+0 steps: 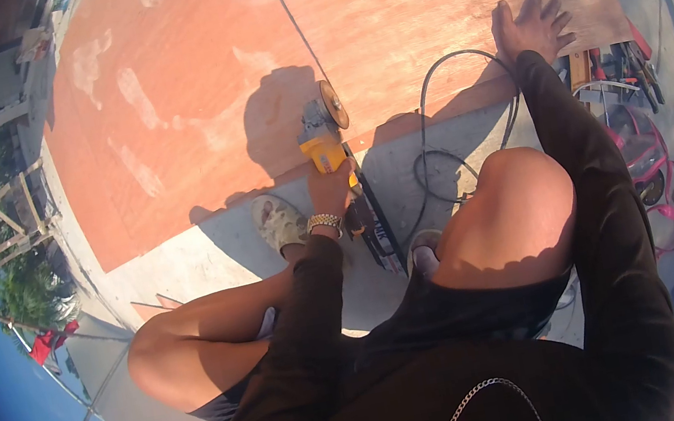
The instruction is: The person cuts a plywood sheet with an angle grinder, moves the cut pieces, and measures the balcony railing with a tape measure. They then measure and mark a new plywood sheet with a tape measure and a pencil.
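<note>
My left hand (pixel 333 189), with a gold watch at its wrist, is wrapped round the yellow body of an angle grinder (pixel 325 152). The grinder's brownish disc (pixel 334 105) points up and away, overlapping the near part of a reddish plywood sheet (pixel 201 144). Fingers spread, my right hand (pixel 534 28) lies flat at the sheet's right side. A dark cable (pixel 426 120) loops over the floor and the sheet's edge between my hands. Beside the grinder, a long black item (pixel 379 235) with pale lettering lies near my feet.
To the right, hand tools (pixel 621 69) lie bunched by the sheet's corner, above a clear bag with pink straps (pixel 662 183). A straight seam (pixel 291 17) crosses the plywood. A wooden frame (pixel 13 220) and greenery (pixel 28 280) stand at far left, near a red cloth (pixel 48 345).
</note>
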Demonstrator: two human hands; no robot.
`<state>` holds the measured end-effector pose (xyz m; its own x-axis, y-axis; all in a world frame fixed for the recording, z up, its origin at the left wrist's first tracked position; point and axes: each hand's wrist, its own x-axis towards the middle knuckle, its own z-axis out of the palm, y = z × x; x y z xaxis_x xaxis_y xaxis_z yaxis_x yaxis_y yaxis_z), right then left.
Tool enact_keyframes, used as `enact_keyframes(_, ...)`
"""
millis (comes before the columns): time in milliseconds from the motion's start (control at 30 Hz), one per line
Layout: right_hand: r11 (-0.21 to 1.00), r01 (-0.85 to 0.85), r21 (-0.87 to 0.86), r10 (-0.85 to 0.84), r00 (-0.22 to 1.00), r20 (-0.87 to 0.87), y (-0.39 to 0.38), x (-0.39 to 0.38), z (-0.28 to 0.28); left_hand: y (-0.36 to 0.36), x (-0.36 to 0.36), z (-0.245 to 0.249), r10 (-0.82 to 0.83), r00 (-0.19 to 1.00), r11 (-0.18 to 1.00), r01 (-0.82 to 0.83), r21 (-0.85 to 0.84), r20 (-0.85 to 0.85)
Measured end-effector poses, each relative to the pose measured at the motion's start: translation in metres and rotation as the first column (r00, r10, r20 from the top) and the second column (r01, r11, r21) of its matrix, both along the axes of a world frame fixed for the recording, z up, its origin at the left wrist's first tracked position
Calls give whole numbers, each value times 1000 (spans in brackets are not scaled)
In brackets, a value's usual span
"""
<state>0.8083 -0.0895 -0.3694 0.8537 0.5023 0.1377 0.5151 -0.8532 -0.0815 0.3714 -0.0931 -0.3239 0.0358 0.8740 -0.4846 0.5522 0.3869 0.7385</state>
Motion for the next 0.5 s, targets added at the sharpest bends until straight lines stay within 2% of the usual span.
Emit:
enact_keyframes(67,1000,0,6,0,1000,-16,0,1,1,2,-2,-11,108,989,991,-100,-84,98)
enact_keyframes(200,1000,4,-8,-4,1000,-18,-2,2,-1,-8,-1,-4,74,992,997,-73,-17,100)
enact_keyframes(267,1000,5,-1,-5,1000,-22,0,2,-1,-5,4,5,-28,1000,997,27,78,11)
enact_keyframes(300,1000,3,3,-2,1000,-28,-1,2,-2,-9,0,3,-27,1000,997,26,73,9)
enact_keyframes(367,1000,1,9,-1,1000,-26,-1,5,-2,-11,-1,0,74,986,997,-70,-32,148)
enact_keyframes(400,1000,0,11,0,1000,-9,-1,5,-5,-13,-1,1,72,986,997,-68,-32,150)
enact_keyframes(467,1000,-2,9,2,1000,2,-1,3,-6,-16,4,18,-21,1000,998,20,67,20)
enact_keyframes(500,1000,-4,5,4,1000,2,-1,3,-4,-15,3,17,-21,1000,998,20,64,18)
